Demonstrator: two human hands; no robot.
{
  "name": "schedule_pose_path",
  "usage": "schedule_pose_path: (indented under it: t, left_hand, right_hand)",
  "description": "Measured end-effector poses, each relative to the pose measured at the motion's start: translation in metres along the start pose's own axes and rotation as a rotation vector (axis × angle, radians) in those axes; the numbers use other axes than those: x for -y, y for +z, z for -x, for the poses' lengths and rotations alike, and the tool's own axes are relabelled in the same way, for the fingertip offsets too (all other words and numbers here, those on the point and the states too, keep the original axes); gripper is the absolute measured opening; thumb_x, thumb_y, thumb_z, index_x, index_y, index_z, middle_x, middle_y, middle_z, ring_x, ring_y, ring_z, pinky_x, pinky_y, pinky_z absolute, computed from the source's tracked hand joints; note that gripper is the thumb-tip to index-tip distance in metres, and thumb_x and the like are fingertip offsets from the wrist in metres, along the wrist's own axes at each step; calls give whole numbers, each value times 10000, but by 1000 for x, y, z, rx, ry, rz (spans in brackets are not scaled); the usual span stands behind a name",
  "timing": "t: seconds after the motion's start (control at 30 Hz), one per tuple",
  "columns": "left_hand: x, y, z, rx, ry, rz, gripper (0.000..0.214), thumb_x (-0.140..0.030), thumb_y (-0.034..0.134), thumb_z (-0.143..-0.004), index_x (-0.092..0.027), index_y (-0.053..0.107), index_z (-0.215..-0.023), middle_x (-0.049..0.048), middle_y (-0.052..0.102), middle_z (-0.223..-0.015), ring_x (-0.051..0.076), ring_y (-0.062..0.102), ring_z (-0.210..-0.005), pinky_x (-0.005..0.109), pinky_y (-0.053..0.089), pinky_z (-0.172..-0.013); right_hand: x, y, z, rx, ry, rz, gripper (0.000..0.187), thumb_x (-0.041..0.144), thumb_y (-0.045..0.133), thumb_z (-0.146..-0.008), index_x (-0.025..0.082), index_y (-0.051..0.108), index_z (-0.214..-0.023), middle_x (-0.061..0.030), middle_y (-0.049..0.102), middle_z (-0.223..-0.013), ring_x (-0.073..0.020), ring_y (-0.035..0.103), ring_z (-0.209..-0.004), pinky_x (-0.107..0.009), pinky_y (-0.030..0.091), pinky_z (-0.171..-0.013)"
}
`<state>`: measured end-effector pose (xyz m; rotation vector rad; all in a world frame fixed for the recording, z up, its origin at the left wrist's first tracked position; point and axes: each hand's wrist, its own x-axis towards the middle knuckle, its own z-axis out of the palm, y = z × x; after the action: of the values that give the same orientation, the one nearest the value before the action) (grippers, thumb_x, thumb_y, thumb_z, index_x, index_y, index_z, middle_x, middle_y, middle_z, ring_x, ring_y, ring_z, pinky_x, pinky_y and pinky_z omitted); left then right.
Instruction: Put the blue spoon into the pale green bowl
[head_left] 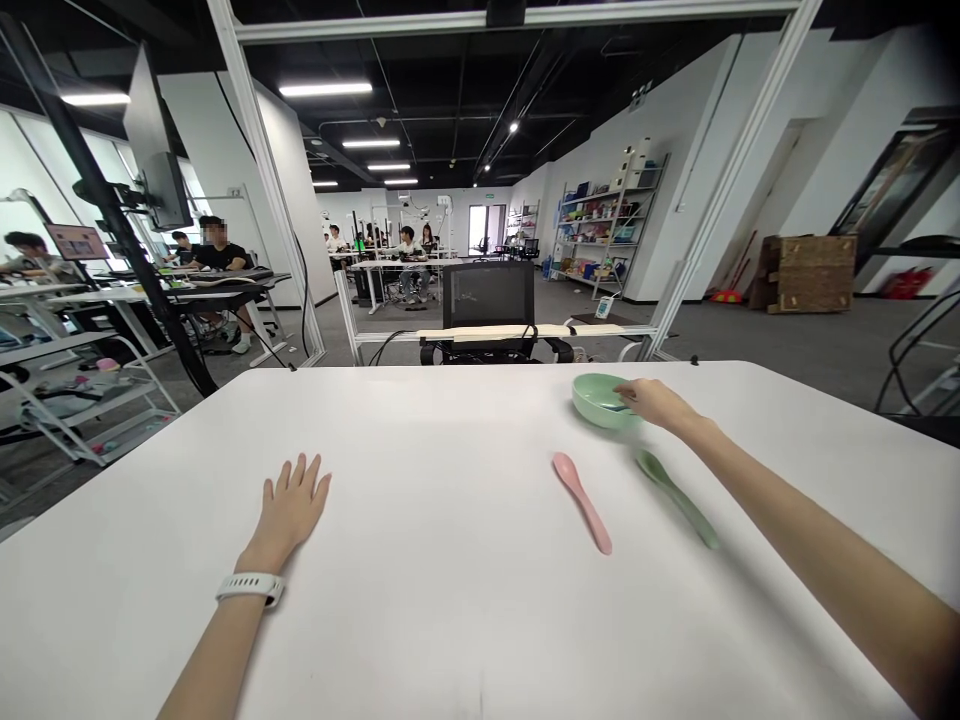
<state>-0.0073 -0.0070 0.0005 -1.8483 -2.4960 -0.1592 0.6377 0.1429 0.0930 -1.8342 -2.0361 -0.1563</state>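
Observation:
A light green bowl (592,408) is upright near the far edge of the white table (420,560). My right hand (654,402) reaches in from the right and is closed at the bowl's right rim, its fingertips over the inside; the hand covers that part of the rim. A small dark patch shows inside the bowl under the fingertips, too unclear to name. Closer to me lie a pink spoon (585,505) and a green spoon (679,500), side by side and apart. My left hand (289,508) lies flat on the table at the left, fingers spread, holding nothing.
A white metal frame (694,215) rises behind the table. Beyond its far edge stands a black mesh chair (489,295). At the left is a white cart (124,400); further back are people at desks and a loaded shelf (607,225).

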Motion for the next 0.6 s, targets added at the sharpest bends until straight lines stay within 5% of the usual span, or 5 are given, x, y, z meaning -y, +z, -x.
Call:
schedule_pose_path:
  t: [0.1,0.23,0.43,0.6]
  left_hand:
    - [2,2,-1,-10,-3,8,746,-465,213,-1095,-163,375,-1758,166,319,-1857,368,288,-1730,640,277,-1373]
    - [3,5,-2,-48,8,24,744,-453,216,-1089,-155,415,-1740,179,356,-1838,388,316,-1717,676,288,-1358]
    - [3,5,-3,-49,0,24,747,-448,214,-1084,-155,418,-1740,169,356,-1839,388,319,-1716,665,293,-1359]
    - [5,7,-5,-69,-1,25,729,-448,250,-1078,-189,449,-1730,164,408,-1819,382,357,-1700,661,328,-1342]
  right_hand:
    - [-4,-14,21,19,90,7,482,232,436,-1042,103,784,-1350,-229,812,-1332,-366,770,-1203,-473,570,-1071]
    - [-24,-19,69,-127,146,-60,552,301,361,-1075,100,716,-1447,-242,752,-1453,-387,694,-1342,-514,524,-1168]
    - [-71,24,135,-72,177,-124,563,417,373,-1051,186,738,-1412,-196,761,-1462,-403,694,-1391,-537,541,-1212]
    - [-89,58,153,-18,128,-162,581,470,394,-1015,197,801,-1329,-179,762,-1478,-384,649,-1481,-570,518,-1258]
